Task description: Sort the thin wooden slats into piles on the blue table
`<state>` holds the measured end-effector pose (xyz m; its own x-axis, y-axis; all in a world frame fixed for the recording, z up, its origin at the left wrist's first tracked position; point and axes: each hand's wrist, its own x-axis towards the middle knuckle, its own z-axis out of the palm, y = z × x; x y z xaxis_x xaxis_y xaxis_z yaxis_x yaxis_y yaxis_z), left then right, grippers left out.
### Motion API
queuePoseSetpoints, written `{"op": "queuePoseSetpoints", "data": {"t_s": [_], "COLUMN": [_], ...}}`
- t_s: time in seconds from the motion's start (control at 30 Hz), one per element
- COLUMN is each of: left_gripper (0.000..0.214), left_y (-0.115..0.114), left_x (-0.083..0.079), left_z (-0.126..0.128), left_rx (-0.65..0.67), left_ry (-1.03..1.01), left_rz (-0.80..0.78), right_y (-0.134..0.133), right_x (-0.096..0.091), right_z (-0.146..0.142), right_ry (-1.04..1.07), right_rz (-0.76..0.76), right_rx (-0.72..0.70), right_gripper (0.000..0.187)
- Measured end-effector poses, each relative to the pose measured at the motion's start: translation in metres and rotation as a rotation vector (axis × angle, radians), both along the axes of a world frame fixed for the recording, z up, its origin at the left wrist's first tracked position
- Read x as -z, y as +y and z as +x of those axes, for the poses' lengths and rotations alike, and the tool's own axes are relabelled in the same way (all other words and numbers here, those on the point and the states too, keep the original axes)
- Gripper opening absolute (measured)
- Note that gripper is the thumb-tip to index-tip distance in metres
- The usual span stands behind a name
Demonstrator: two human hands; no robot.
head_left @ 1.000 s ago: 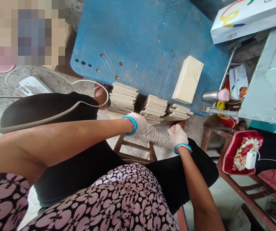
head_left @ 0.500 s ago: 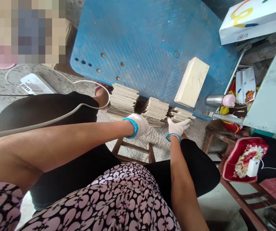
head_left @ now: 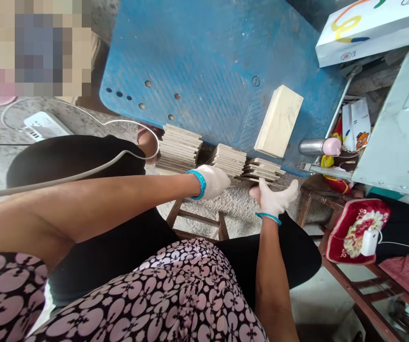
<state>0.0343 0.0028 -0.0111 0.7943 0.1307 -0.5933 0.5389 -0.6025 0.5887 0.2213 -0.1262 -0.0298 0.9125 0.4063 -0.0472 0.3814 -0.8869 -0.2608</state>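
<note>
My left hand (head_left: 216, 182), in a white glove with a blue cuff, is at the near edge of the middle stack of thin wooden slats (head_left: 228, 160). Its back faces the camera and the fingers are mostly hidden beneath, so I cannot tell their grip. Just below the right stack of slats (head_left: 263, 170), my right hand (head_left: 276, 198) is open, thumb and fingers spread apart, with nothing seen in it. A third stack of slats (head_left: 180, 146) stands at the left, near a foot. On the blue plastic surface (head_left: 204, 71) lies a neat block of pale boards (head_left: 279, 121).
A steel flask (head_left: 313, 147) with a pink cap lies at the surface's right edge. A white cable (head_left: 126, 154) crosses my left leg. Beneath my lap shows a wooden stool (head_left: 199, 217). A white printed box (head_left: 375, 33) is at the upper right, a red cushion (head_left: 356, 232) below.
My right hand has drawn back from the right stack, moving right and toward me, fingers spread wider. The left hand has shifted slightly to the right. The whole view has shifted a little.
</note>
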Motion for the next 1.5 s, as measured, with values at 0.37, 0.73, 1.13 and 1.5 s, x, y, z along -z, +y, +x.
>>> {"op": "queuePoseSetpoints", "data": {"t_s": [0.37,0.73,1.13,1.5], "left_gripper": [0.048,0.039,0.036,0.044], "left_y": [-0.016,0.006,0.034,0.055], "left_x": [-0.017,-0.032,-0.020,-0.014], "left_z": [0.026,0.023,0.022,0.020], "left_rx": [-0.128,-0.372,-0.683,-0.736], "left_ry": [-0.432,-0.180,-0.045,-0.156], "left_rz": [0.035,-0.259,-0.446,-0.169], "right_y": [-0.025,-0.006,0.035,0.128], "right_x": [-0.132,-0.092,-0.037,-0.012], "right_z": [-0.019,-0.036,-0.058,0.040], "right_ry": [-0.265,0.203,0.473,0.249], "right_rz": [0.238,0.313,0.008,-0.002], "right_rx": [-0.447,-0.364,-0.333,-0.206], "right_gripper": [0.110,0.112,0.127,0.112]}}
